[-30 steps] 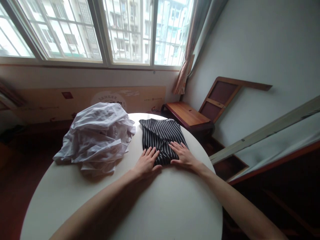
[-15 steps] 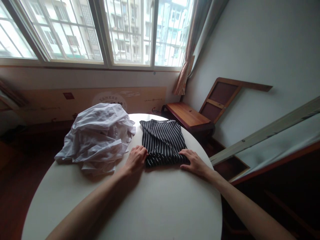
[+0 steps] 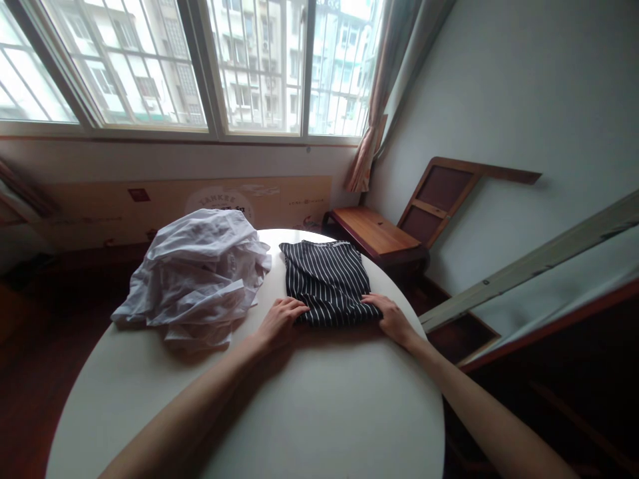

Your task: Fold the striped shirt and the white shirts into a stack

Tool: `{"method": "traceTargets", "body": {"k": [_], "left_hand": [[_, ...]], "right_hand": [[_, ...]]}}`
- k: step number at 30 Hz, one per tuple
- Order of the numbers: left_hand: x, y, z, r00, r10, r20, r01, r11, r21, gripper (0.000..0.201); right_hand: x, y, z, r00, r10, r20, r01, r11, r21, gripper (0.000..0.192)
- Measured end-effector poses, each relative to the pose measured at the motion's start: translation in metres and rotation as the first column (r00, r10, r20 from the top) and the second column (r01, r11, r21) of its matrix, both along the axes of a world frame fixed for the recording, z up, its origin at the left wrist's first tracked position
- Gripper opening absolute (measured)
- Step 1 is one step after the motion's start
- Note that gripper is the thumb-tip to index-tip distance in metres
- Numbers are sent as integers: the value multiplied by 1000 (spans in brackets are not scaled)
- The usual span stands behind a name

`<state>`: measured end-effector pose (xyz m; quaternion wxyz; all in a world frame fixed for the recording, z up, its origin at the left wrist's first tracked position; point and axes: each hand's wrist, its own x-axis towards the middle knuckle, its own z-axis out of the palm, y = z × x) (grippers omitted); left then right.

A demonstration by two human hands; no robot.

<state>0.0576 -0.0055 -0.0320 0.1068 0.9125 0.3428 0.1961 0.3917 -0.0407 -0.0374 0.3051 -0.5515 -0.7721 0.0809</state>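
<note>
we see a folded black striped garment (image 3: 327, 283) lying flat on the far right part of a round white table (image 3: 319, 399), near its edge. the left hand (image 3: 279, 321) rests at the garment's near left corner, its fingers (image 3: 294, 307) fairly close together and laid over the hem, touching the cloth; we cannot tell whether they pinch it. the right hand (image 3: 392, 316) sits at the near right corner, fingers (image 3: 372, 301) lying flat on the fabric, not curled round anything we can make out. both forearms reach in from the near edge of the table. just left of the garment, a crumpled heap of white clothing (image 3: 194, 276) lies on the table, almost touching the stripes. beyond the table stand a wooden bench (image 3: 374, 229), a curtain (image 3: 374, 126) and a wide window (image 3: 200, 66).
</note>
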Motion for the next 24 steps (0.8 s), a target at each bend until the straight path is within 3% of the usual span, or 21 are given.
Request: {"method": "traceTargets", "body": {"k": [5, 9, 12, 14, 15, 17, 19, 21, 24], "left_hand": [[-5, 12, 3, 997, -64, -36, 61, 995, -81, 70], [-4, 18, 4, 998, 2, 66, 6, 992, -125, 50], [-11, 14, 12, 975, 54, 218, 4, 967, -256, 31], [-20, 5, 25, 961, 57, 270, 69, 898, -435, 22], [-26, 0, 34, 955, 52, 293, 120, 834, -539, 19], [-35, -9, 57, 925, 64, 374, 242, 660, -711, 16], [-37, -10, 82, 841, 168, 515, 371, 513, -774, 19], [-29, 2, 106, 703, 312, 640, 475, 464, -748, 23], [-1, 41, 127, 490, 487, 723, 520, 502, -691, 26]], "right_hand": [[2, 4, 2, 978, -100, -181, 97, 995, -25, 51], [1, 6, 8, 956, -35, -291, 11, 996, -84, 33], [-2, -1, 17, 943, 44, -329, -101, 982, -157, 23], [-5, -13, 29, 936, 81, -342, -162, 963, -217, 22], [-6, -21, 37, 929, 101, -356, -196, 950, -242, 23], [-10, -34, 59, 897, 130, -423, -259, 929, -264, 25], [-13, -40, 86, 823, 103, -558, -283, 927, -247, 26], [-15, -29, 112, 712, 32, -702, -258, 941, -219, 27], [-16, 19, 135, 577, -64, -814, -217, 949, -229, 28]]}}
